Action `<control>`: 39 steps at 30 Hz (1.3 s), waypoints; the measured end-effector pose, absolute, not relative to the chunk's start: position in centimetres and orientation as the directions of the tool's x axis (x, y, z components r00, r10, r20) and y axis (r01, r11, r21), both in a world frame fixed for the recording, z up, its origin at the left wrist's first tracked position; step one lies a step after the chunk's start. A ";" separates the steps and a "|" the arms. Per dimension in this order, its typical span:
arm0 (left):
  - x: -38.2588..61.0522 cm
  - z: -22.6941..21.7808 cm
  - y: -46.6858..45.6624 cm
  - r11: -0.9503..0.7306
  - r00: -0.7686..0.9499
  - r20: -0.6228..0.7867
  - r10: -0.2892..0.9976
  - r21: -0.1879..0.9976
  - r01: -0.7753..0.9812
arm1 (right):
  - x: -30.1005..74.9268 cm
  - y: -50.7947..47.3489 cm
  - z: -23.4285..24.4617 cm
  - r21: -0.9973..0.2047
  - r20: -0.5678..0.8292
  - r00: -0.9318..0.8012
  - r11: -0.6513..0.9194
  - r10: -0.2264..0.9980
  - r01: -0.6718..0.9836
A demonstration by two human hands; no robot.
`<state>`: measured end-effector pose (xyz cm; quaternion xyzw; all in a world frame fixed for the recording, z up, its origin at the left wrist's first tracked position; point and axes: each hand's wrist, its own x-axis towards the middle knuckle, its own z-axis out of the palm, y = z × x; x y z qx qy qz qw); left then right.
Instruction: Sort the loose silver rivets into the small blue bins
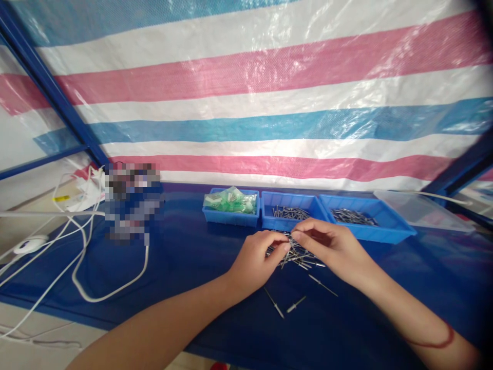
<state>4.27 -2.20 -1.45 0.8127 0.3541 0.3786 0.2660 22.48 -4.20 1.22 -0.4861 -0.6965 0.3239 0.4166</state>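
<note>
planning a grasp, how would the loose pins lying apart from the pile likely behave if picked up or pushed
The loose pins look straight and metallic, so probably stiff. Being so thin, each is likely light. On the shiny blue tabletop, a push may slide them or roll them in an arc, since they look thicker toward one end.

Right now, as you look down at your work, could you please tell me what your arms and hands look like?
The left hand and right hand are ungloved, and no sleeve shows on either arm. A thin, dark red band runs across the right forearm. I can make out no rings or markings.
</note>
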 end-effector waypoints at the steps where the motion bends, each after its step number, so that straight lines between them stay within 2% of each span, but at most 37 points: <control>1: 4.3 -1.5 -2.2 -0.618 0.472 0.430 0.769 0.688 0.380 | 22.4 -4.3 1.3 -0.850 0.278 -0.193 0.335 0.941 0.406; 8: 4.0 -1.4 -1.9 -0.630 0.438 0.467 0.768 0.673 0.387 | 22.6 -4.4 1.4 -0.733 0.349 -0.259 0.435 0.900 0.523; 13: 3.4 -0.9 -2.1 -0.628 0.433 0.457 0.777 0.610 0.483 | 24.5 -3.9 2.2 -0.470 0.395 -0.375 0.536 0.838 0.702; 16: 3.1 -0.2 -3.0 -0.715 0.558 0.451 0.697 0.506 0.484 | 27.7 -3.3 2.7 -0.318 0.425 -0.261 0.413 0.867 0.854; 20: 3.1 0.1 -4.5 -0.873 0.805 0.357 0.474 0.312 0.375 | 32.9 -2.1 2.1 -0.137 0.526 0.034 0.045 0.850 0.990; 21: 3.1 -0.1 -4.7 -0.890 0.834 0.332 0.441 0.280 0.359 | 33.9 -1.8 1.8 -0.087 0.509 0.059 -0.016 0.859 0.996; 23: 3.3 -0.5 -5.0 -0.909 0.867 0.293 0.403 0.239 0.342 | 35.5 -1.2 1.0 -0.027 0.435 0.047 -0.039 0.899 0.999; 25: 3.4 -0.9 -4.9 -0.917 0.879 0.281 0.386 0.217 0.334 | 36.1 -0.8 0.5 -0.010 0.395 0.022 -0.020 0.918 1.000; 31: 3.6 -1.3 -3.9 -0.919 0.867 0.311 0.390 0.186 0.347 | 33.4 -1.0 1.0 -0.079 0.478 0.005 0.037 0.878 0.996; 37: 3.5 -1.1 -3.2 -0.899 0.848 0.303 0.435 0.192 0.393 | 28.9 -2.4 2.7 -0.280 0.390 -0.160 0.282 0.907 0.918; 39: 3.5 -1.1 -3.0 -0.884 0.833 0.301 0.465 0.214 0.416 | 28.1 -3.0 2.8 -0.365 0.291 -0.235 0.334 0.928 0.869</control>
